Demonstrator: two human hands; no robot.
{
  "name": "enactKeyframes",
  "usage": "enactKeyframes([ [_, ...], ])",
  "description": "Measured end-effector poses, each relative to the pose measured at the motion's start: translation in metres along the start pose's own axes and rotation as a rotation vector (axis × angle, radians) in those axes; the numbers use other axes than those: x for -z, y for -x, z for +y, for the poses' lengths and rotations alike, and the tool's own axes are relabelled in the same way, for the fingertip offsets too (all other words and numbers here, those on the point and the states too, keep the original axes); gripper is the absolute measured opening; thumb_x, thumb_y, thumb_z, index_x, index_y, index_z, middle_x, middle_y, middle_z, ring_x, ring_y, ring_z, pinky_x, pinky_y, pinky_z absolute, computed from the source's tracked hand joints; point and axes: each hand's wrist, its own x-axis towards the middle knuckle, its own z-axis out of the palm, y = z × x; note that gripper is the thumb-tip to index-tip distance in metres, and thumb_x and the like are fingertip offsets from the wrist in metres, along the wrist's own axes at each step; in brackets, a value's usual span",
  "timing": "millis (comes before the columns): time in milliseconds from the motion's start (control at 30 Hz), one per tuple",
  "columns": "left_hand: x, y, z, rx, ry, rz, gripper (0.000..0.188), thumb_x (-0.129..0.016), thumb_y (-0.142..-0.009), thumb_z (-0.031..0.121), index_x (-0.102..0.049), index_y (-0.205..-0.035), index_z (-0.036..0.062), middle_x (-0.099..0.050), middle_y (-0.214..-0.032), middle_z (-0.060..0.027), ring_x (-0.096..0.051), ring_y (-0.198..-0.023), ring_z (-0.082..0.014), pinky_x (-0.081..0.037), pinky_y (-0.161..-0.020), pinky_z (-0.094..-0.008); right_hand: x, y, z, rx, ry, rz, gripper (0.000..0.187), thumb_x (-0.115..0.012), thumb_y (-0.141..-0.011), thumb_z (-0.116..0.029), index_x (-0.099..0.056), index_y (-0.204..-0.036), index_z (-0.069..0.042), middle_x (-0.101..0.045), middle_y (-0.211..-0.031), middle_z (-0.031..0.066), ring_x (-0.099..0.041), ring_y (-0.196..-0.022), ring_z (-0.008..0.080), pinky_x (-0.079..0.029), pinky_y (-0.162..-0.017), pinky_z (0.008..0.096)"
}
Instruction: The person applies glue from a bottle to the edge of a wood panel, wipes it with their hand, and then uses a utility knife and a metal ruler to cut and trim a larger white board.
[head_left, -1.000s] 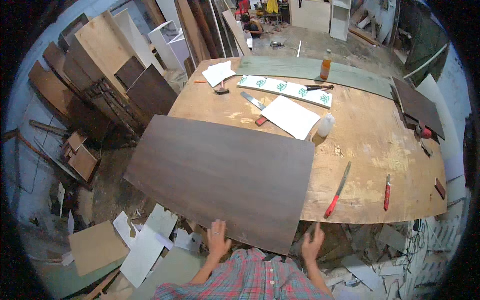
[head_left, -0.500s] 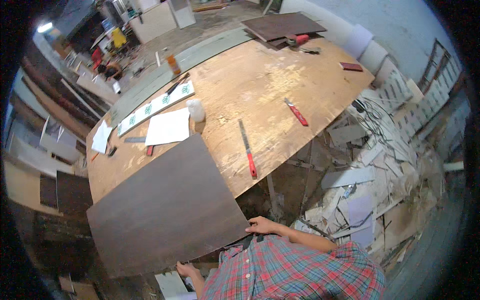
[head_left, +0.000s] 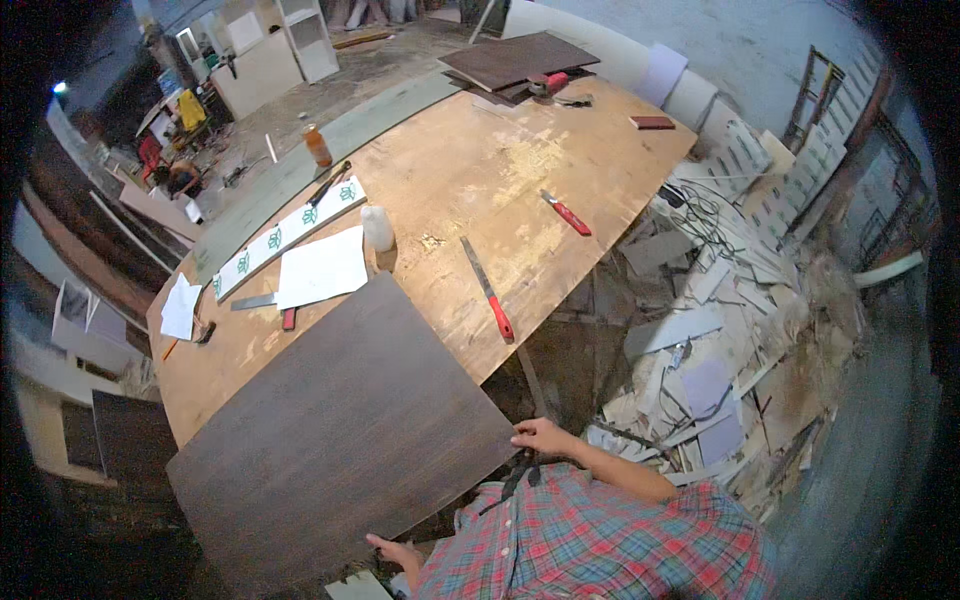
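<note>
Right hand (head_left: 540, 437) pinching dark panel (head_left: 345, 430) by its corner, left hand (head_left: 397, 553) at near edge, grip unclear

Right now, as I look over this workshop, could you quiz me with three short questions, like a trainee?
1. True or false: the person's right hand touches the dark brown rectangular board.
2. What partly covers the flat grey metal strip on the tan wooden table?
3. In the picture, the long thin metal tool with a red handle lies on which side of the white plastic bottle: (a) left or (b) right?

Key: 1. True, at its corner. 2. A flat white sheet. 3. (b).
</note>
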Motion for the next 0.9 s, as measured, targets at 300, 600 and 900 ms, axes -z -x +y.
enactKeyframes([
  [300, 0.001, -0.005, -0.010, 0.008, -0.028, -0.120, 0.105, -0.045, -0.084, 0.079, -0.025, -0.152, 0.0018, -0.034, -0.147, -0.0197, -0.040, -0.125, -0.0348, -0.040, -0.100, -0.0493, 0.010, 0.006, -0.007, -0.055, 0.043, 0.003, 0.041, -0.068, -0.092, -0.036, -0.066, -0.114, -0.001, -0.067, -0.085, 0.0044, -0.061, -0.073, 0.0114, -0.050, -0.069, 0.0308],
  [600, -0.032, 0.043, 0.009, -0.131, 0.427, -0.132, 0.095, -0.043, -0.093, 0.069, -0.016, -0.155, 0.0022, -0.022, -0.159, -0.0156, -0.024, -0.144, -0.0344, -0.024, -0.117, -0.0472, 0.084, -0.045, -0.002, -0.016, 0.342, -0.229, 0.048, -0.070, -0.089, -0.029, -0.062, -0.126, 0.001, -0.072, -0.093, 0.0135, -0.067, -0.082, 0.0166, -0.054, -0.074, 0.0308],
  [900, -0.080, 0.112, -0.007, -0.397, -0.417, 0.637, 0.071, -0.050, -0.098, 0.044, -0.027, -0.150, 0.0011, -0.032, -0.150, -0.0253, -0.033, -0.136, -0.0431, -0.033, -0.108, -0.0519, 0.233, -0.130, -0.070, 0.246, 0.447, -0.396, 0.024, -0.065, -0.091, -0.013, -0.070, -0.111, -0.001, -0.068, -0.082, 0.0032, -0.060, -0.066, 0.0093, -0.050, -0.062, 0.0259],
])
